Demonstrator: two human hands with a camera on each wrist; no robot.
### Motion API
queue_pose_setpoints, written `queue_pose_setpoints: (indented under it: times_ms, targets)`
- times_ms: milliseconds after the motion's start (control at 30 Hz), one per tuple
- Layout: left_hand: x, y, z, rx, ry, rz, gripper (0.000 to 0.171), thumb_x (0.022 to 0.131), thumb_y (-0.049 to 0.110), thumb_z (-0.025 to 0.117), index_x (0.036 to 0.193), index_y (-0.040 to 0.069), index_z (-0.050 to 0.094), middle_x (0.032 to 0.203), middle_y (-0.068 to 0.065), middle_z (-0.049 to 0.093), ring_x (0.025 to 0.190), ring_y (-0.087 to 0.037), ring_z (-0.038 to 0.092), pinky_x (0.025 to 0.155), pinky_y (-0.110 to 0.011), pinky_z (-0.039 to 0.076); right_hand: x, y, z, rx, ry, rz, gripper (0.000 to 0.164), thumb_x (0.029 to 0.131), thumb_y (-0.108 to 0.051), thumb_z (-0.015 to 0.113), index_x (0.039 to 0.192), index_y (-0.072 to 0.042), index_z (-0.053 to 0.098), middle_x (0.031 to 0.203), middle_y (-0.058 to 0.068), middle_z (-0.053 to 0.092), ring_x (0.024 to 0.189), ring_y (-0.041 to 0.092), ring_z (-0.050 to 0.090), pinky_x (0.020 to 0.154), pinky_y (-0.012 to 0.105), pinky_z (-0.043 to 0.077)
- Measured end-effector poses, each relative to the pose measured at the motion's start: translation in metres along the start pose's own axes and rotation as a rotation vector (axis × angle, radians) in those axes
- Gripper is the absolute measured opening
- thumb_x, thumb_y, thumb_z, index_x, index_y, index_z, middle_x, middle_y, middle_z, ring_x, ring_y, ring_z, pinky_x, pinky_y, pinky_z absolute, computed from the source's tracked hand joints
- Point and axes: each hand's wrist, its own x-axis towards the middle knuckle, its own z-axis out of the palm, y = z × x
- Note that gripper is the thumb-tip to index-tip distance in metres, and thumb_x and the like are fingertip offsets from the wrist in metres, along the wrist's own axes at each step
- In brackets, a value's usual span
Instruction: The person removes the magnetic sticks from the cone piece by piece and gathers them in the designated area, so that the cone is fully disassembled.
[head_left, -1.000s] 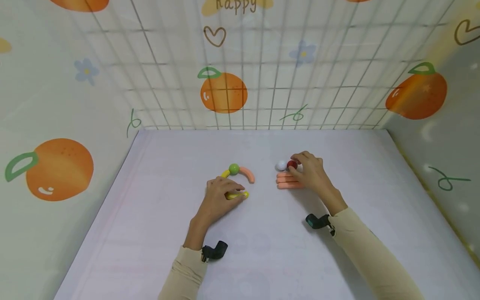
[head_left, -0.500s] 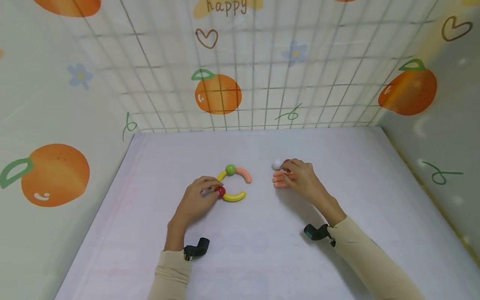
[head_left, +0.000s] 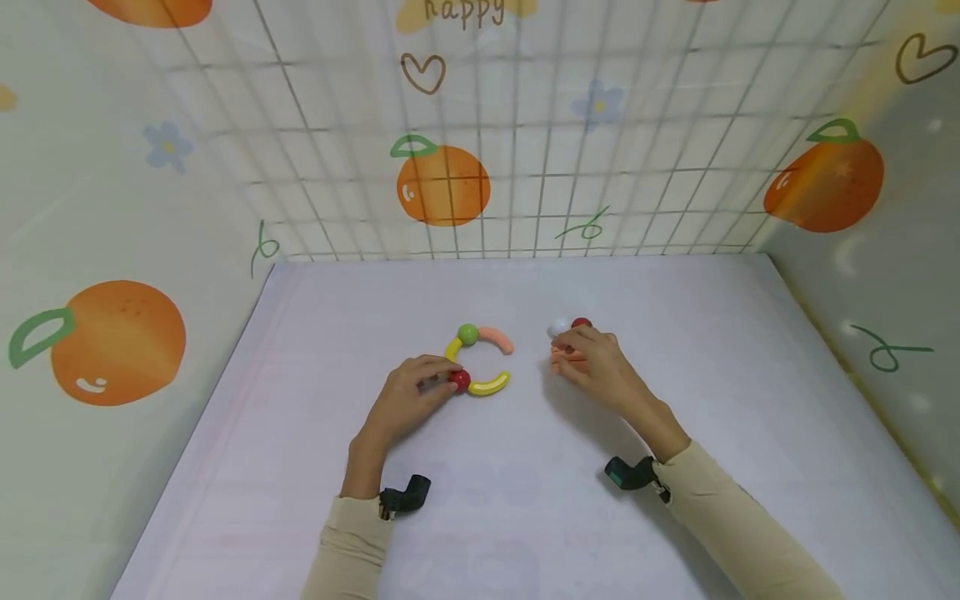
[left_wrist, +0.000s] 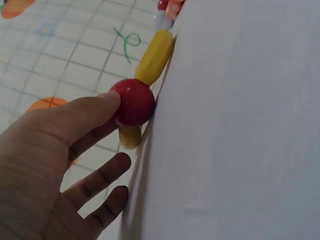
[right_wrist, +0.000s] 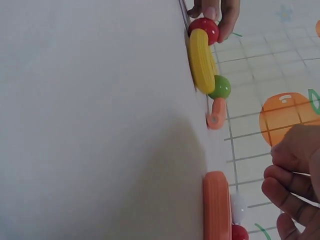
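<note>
My left hand [head_left: 405, 398] pinches a red ball [left_wrist: 134, 103] between thumb and fingers. A curved yellow rod [head_left: 490, 385] touches the ball on its right. Another yellow rod [head_left: 452, 349] runs up from the ball to a green ball [head_left: 468, 334]. From that green ball a curved pink rod [head_left: 497, 337] extends, so the pieces form a ring with a gap on the right. My right hand [head_left: 609, 371] hovers over several straight pink rods [right_wrist: 216, 207], its fingers loosely bent and holding nothing; in the head view it partly hides them.
Behind the pink rods sit a white ball [head_left: 558, 327] and a second red ball [head_left: 581, 322]. A white tabletop [head_left: 480, 500] extends around the pieces. At its back rises a grid wall behind a printed sheet [head_left: 517, 200].
My left hand has moved from the lower yellow rod to the red ball at left, which it now pinches. The right hand has left the other red ball and come forward over the pink rods.
</note>
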Motion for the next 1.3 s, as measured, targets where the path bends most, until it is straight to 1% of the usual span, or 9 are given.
queue_pose_setpoints:
  times_ms: [200,300,433,567,667,833,967,1133,1300]
  targets:
    - [0.002,0.006,0.008,-0.002,0.01,0.012,0.026,0.092,0.025,0.075,0.117,0.028,0.073,0.12,0.019,0.062,0.1,-0.013,0.056,0.083,-0.036,0.049,0.0,-0.004,0.008,0.011,-0.007,-0.065,0.021,0.085,-0.002,0.074,0.106,-0.002,0.071,0.106,0.006,0.067,0.094,0.023,0.064,0.086,0.047,0.041]
    - [0.003,0.007,0.011,-0.007,0.008,0.024,0.027,0.092,0.026,0.076,0.118,0.027,0.072,0.12,0.018,0.061,0.099,-0.012,0.058,0.084,-0.034,0.05,-0.001,-0.005,0.01,0.009,-0.031,-0.073,0.022,0.085,-0.002,0.072,0.106,-0.003,0.072,0.106,0.006,0.065,0.094,0.023,0.062,0.087,0.046,0.041]
    - [0.004,0.007,0.015,-0.021,0.011,0.041,0.028,0.091,0.027,0.076,0.119,0.024,0.071,0.118,0.017,0.061,0.096,-0.013,0.06,0.083,-0.031,0.051,-0.001,-0.004,0.015,0.006,-0.041,-0.1,0.023,0.085,-0.003,0.073,0.108,-0.004,0.071,0.104,0.006,0.063,0.095,0.022,0.06,0.089,0.046,0.041]
    - [0.005,0.008,0.02,-0.001,0.027,0.044,0.029,0.09,0.027,0.077,0.118,0.025,0.071,0.116,0.017,0.061,0.091,-0.012,0.059,0.079,-0.029,0.051,0.0,-0.003,0.021,0.02,-0.039,-0.148,0.023,0.084,-0.002,0.073,0.107,-0.003,0.071,0.105,0.005,0.065,0.097,0.022,0.06,0.089,0.042,0.047]
    - [0.005,0.01,0.024,0.02,0.039,0.038,0.03,0.09,0.03,0.077,0.118,0.026,0.071,0.114,0.017,0.061,0.089,-0.011,0.059,0.076,-0.028,0.051,0.001,-0.004,0.026,0.022,-0.068,-0.149,0.024,0.085,-0.003,0.074,0.109,-0.003,0.071,0.11,0.006,0.066,0.101,0.021,0.06,0.089,0.04,0.049]
    - [0.006,0.014,0.029,0.025,0.05,0.051,0.029,0.089,0.031,0.078,0.116,0.025,0.071,0.111,0.014,0.062,0.086,-0.01,0.059,0.072,-0.028,0.051,0.004,-0.009,0.03,-0.028,-0.115,-0.131,0.027,0.087,-0.008,0.074,0.114,-0.007,0.071,0.118,0.006,0.067,0.112,0.023,0.059,0.099,0.046,0.043]
    - [0.007,0.016,0.031,0.029,0.054,0.062,0.028,0.088,0.031,0.079,0.115,0.024,0.071,0.109,0.012,0.062,0.084,-0.01,0.059,0.071,-0.027,0.05,0.008,-0.013,0.033,-0.057,-0.148,-0.131,0.028,0.088,-0.008,0.073,0.115,-0.008,0.072,0.119,0.006,0.068,0.118,0.024,0.058,0.102,0.047,0.042]
    - [0.007,0.019,0.031,0.043,0.056,0.07,0.029,0.088,0.031,0.079,0.115,0.024,0.07,0.109,0.012,0.061,0.084,-0.009,0.058,0.071,-0.026,0.049,0.014,-0.018,0.036,-0.104,-0.187,-0.151,0.027,0.087,-0.008,0.074,0.114,-0.009,0.073,0.118,0.004,0.069,0.118,0.023,0.058,0.099,0.046,0.044]
    - [0.006,0.019,0.031,0.05,0.049,0.073,0.031,0.089,0.031,0.078,0.118,0.023,0.07,0.111,0.011,0.061,0.084,-0.01,0.059,0.072,-0.027,0.049,0.018,-0.022,0.039,-0.098,-0.221,-0.173,0.025,0.086,-0.007,0.075,0.111,-0.011,0.074,0.116,0.001,0.07,0.114,0.023,0.057,0.094,0.046,0.042]
